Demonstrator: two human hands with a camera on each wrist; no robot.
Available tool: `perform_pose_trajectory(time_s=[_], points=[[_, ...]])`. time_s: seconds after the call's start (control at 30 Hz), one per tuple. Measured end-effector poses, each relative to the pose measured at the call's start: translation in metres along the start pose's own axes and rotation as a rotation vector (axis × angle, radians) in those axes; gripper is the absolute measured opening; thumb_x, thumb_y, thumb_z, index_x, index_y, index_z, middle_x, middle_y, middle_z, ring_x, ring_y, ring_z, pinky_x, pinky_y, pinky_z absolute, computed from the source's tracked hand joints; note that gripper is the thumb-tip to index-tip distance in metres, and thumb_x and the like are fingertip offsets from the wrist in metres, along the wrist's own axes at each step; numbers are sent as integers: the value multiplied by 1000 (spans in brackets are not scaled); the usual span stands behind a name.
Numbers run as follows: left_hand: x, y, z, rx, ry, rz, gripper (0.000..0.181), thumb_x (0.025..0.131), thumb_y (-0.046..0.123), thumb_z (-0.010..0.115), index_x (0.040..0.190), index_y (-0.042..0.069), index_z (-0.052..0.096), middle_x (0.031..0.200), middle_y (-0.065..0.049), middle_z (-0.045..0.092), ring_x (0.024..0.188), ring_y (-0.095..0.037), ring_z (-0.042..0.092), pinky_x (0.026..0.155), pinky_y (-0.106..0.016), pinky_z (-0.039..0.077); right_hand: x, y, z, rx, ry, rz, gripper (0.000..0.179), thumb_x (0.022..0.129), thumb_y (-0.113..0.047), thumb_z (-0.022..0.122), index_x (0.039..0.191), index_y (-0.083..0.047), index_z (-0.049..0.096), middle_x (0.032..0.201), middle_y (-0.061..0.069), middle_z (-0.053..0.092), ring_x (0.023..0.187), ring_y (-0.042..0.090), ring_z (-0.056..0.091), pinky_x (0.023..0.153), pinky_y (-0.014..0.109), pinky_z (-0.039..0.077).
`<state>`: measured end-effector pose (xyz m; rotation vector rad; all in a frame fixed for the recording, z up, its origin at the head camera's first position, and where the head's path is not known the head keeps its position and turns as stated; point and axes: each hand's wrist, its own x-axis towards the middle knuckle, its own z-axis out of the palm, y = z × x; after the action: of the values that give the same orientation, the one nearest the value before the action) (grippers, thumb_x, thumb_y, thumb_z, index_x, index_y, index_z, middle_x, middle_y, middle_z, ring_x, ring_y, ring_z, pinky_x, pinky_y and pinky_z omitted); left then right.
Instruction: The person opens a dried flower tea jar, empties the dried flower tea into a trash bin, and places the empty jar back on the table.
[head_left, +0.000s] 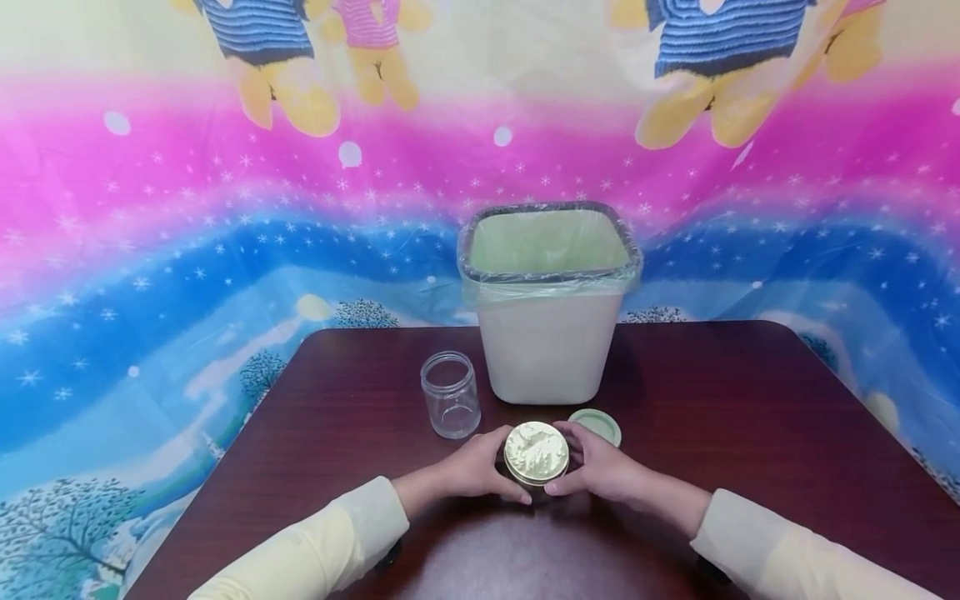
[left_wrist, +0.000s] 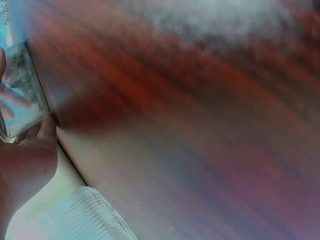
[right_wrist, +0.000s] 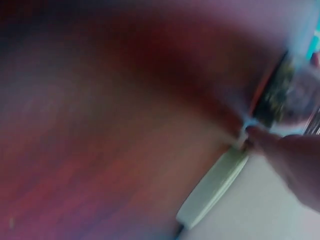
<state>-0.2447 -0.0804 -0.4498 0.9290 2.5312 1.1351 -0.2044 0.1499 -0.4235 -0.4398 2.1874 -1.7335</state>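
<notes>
So the jar (head_left: 536, 457) is on the near half of the table, between the two hands, upright, with its base looking to be right on the tabletop. Its round gold top (head_left: 536, 446) is shiny and crinkled like foil. Left hand (head_left: 476, 468) has fingers and thumb curled round one side, right hand (head_left: 602, 468) grips the other side the same way, so both are grasping it.

Just past the right hand lies the lid (head_left: 596, 426), a flat pale green disc with a raised rim. Off beyond the left hand is the empty jar (head_left: 452, 398), a clear, smooth cylinder with a threaded neck and no lid on. Behind those is the bin (head_left: 551, 350), smooth, off-white, tapering toward the base, with a thin, wrinkly, see-through green liner (head_left: 551, 288) folded over its dark rim. All of it is on the table (head_left: 360, 392), glossy reddish-brown with rounded far corners, and a printed cloth (head_left: 225, 183) of bears and snowflakes hangs behind.

The wrist views give you what the head view hides: the jar's sides are clear, with dark, speckled stuff inside. The right one also catches the lid edge-on, showing its thickness. Both are pretty blurry.
</notes>
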Motion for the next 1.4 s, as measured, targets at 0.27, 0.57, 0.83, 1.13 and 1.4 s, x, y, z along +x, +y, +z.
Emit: perform_pose_trajectory(time_s=[0.27,0.57,0.83,1.13,1.4], points=[[1,0,0,53,4,12,71,61,31,94,119,16,56,106,12,64,99,-3,57,89,-22,45,-6,-3,25,-70,172,14,88,65,0,87,136,11,36,129,20,52,124,36,46,103,47,35],[0,-1,0,49,3,12,72,61,32,94,121,16,56,106,12,63,100,-2,57,89,-22,45,-3,2,20,-161,124,-60,85,67,-7,88,137,8,41,127,16,56,119,31,50,100,42,38],[0,0,0,37,3,4,73,61,33,93,121,17,56,106,12,63,100,-3,57,90,-23,44,9,5,-5,-211,-111,-157,81,71,-15,87,139,0,46,125,9,59,116,25,51,98,28,39],[0,0,-1,41,3,-1,73,61,32,93,121,17,56,105,12,63,99,-3,57,89,-23,45,27,4,-25,-176,-335,-138,83,73,-7,84,144,-2,40,128,9,56,118,26,50,97,25,39],[0,1,-1,30,-1,-3,73,61,32,93,122,17,55,106,12,64,99,-3,57,89,-23,45,33,4,-33,-160,-396,-96,88,75,-6,82,148,-3,34,134,9,52,122,24,46,101,27,35]])
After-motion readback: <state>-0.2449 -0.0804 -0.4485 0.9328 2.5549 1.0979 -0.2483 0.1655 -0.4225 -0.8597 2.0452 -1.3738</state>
